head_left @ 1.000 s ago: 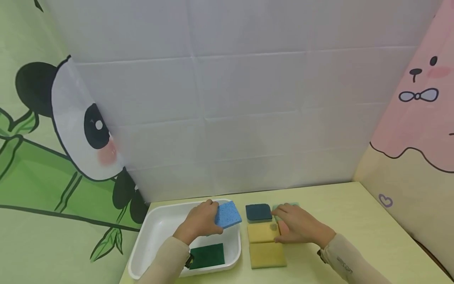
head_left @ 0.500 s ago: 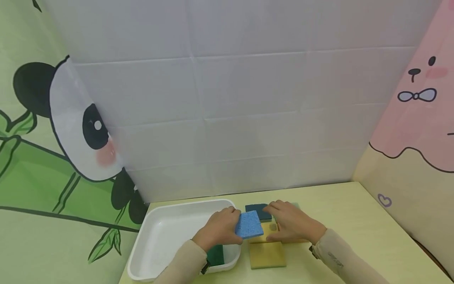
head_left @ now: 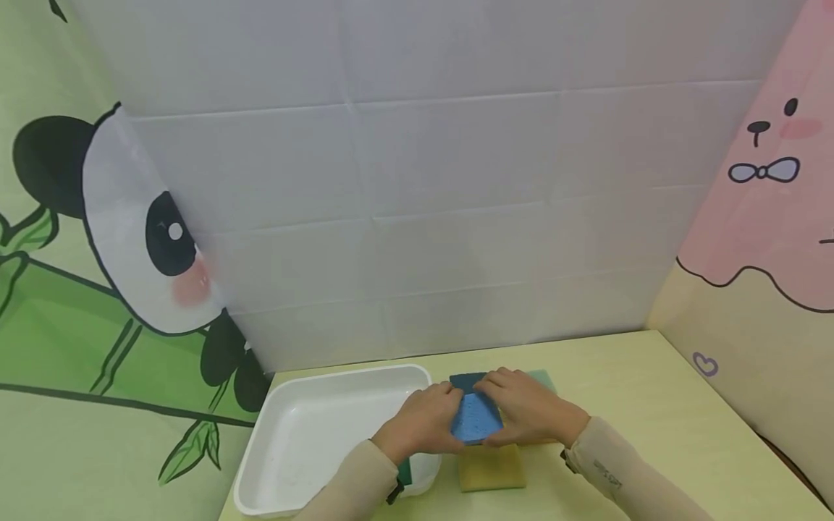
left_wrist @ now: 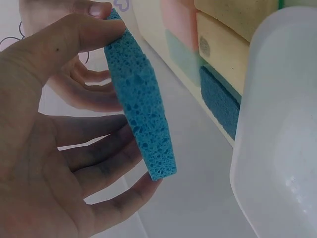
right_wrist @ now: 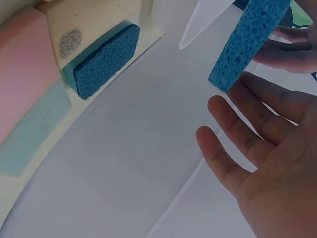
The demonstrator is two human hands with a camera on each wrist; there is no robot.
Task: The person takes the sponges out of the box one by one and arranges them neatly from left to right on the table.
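Note:
A thin blue sponge (head_left: 477, 418) is held up between the two hands, over other sponges on the table. My left hand (head_left: 426, 420) grips its left side, thumb (left_wrist: 94, 30) on one edge and fingertips along the opposite edge. The right hand (head_left: 534, 409) has its thumb and forefinger at the sponge's right corners, pinching it, while its other fingers (right_wrist: 218, 148) hang loosely spread. Below lies a yellow sponge (head_left: 491, 468). Behind it, a dark blue scouring sponge (right_wrist: 106, 62) is partly covered in the head view.
On the left stands a white basin (head_left: 352, 371) with a dark green scouring pad (head_left: 405, 472) inside, mostly hidden by the left arm. A pale green sponge (head_left: 542, 378) and a pink one (right_wrist: 25, 64) lie near the right hand. A white wall sheet (head_left: 456, 253) rises behind the table.
My left hand has carried the blue sponge rightward from over the basin to the right hand. The right hand has shifted slightly left and now takes hold of the sponge's right side.

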